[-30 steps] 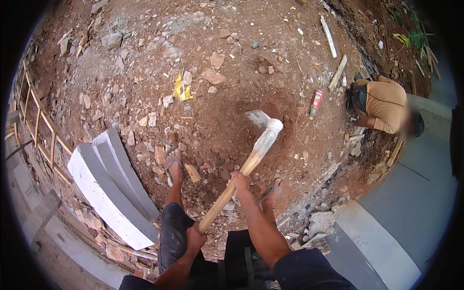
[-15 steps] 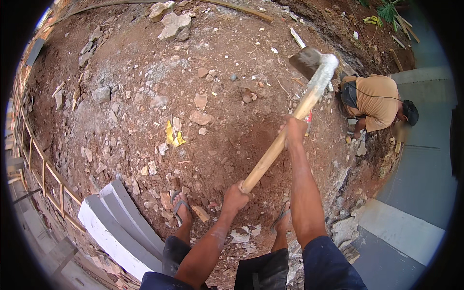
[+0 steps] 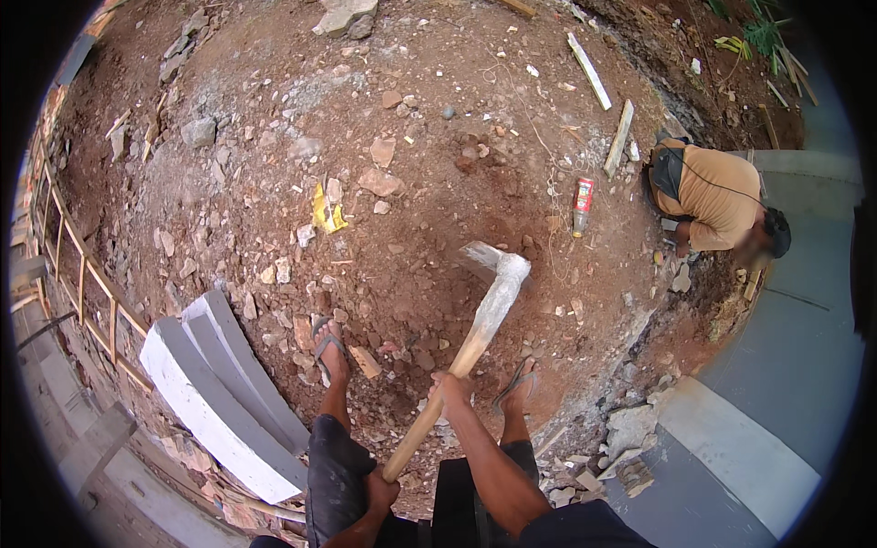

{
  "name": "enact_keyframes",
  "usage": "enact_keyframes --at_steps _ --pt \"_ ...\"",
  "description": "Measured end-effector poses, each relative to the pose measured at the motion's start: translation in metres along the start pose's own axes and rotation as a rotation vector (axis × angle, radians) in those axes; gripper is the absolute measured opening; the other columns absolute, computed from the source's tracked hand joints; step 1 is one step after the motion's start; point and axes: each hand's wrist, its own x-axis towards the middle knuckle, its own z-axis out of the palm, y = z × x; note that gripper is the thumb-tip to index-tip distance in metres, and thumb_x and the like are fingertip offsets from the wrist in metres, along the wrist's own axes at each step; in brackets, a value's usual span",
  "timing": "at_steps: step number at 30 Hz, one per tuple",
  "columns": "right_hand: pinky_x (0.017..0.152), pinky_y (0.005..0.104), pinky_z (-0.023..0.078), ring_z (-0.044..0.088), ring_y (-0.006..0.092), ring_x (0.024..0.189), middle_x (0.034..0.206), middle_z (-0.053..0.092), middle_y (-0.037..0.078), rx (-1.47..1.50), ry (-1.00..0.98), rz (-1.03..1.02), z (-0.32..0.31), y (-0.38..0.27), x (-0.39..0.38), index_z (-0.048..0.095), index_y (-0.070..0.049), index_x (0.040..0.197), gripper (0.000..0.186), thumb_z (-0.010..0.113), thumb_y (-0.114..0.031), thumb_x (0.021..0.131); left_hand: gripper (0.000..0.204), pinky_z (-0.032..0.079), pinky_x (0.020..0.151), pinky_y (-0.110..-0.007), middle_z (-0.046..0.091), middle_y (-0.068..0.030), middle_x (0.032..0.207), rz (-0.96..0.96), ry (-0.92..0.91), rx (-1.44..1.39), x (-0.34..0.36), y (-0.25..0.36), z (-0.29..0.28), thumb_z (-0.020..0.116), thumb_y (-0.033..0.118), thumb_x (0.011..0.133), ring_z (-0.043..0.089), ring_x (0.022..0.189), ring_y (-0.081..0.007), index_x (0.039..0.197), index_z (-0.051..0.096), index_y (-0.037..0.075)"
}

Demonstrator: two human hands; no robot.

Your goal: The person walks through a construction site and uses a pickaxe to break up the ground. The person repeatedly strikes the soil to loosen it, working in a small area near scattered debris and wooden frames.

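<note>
A hoe (image 3: pixel 472 347) with a wooden handle slants up and away from me, its white-caked metal head low over the reddish soil (image 3: pixel 411 274). My left hand (image 3: pixel 381 490) is closed round the butt end of the handle, by my left thigh. Farther up the shaft, my right hand (image 3: pixel 451 393) wraps the wood. The blade looks blurred, and I cannot tell whether it touches the ground. My sandalled feet stand on either side of the handle.
A crouching person (image 3: pixel 717 192) works at the right beside a grey wall (image 3: pixel 776 347). A bottle with a red label (image 3: pixel 582 205) lies ahead right, near wooden strips (image 3: pixel 618 137). Yellow wrapping (image 3: pixel 326 208) lies among stones. Grey-white concrete pieces (image 3: pixel 215 402) are at left, near a wooden railing (image 3: pixel 87 265).
The hoe has swung down and toward me from the upper right, its head now low in front of my feet. Both hands have come down and closer to my body, still gripping the handle.
</note>
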Motion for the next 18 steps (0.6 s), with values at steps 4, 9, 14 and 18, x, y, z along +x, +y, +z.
enact_keyframes --at_steps 4,9,14,18 --pt "0.045 0.0351 0.048 0.053 0.0191 0.049 0.063 0.051 0.007 0.04 0.0 -0.2 -0.001 -0.102 -0.06 0.055 0.001 0.079 0.008 0.064 0.0 0.079 0.045 0.053 0.072 -0.046 0.067 -0.0216 0.087 0.286 -0.103 0.157 0.022 0.089 -0.024 0.076 0.02 0.067 0.066 0.083 -0.0375 0.108 0.064 0.006" --pt "0.044 0.0305 0.046 0.05 0.0153 0.048 0.063 0.052 0.007 0.015 -0.027 -0.709 0.07 -0.293 -0.057 0.057 0.005 0.082 0.01 0.061 -0.003 0.081 0.049 0.051 0.076 -0.04 0.068 -0.0178 0.089 0.493 -0.265 -0.178 0.138 0.291 -0.07 0.077 0.024 0.068 0.068 0.085 -0.0324 0.11 0.062 0.005" --pt "0.04 0.0324 0.046 0.053 0.017 0.046 0.062 0.055 0.008 -0.214 0.011 -0.466 0.14 -0.253 0.037 0.058 0.004 0.081 0.01 0.062 -0.004 0.078 0.044 0.05 0.076 -0.035 0.067 -0.0155 0.09 0.358 -0.226 -0.298 0.146 0.246 -0.072 0.074 0.02 0.069 0.066 0.082 -0.025 0.108 0.061 0.002" --pt "0.039 0.0344 0.046 0.058 0.0215 0.046 0.061 0.057 0.012 -0.381 0.019 -0.254 0.146 -0.077 0.016 0.059 0.009 0.084 0.016 0.063 -0.005 0.076 0.042 0.051 0.072 -0.033 0.067 -0.0144 0.084 0.09 -0.266 -0.449 0.076 0.082 -0.084 0.072 0.012 0.068 0.065 0.075 -0.0186 0.107 0.062 0.0"
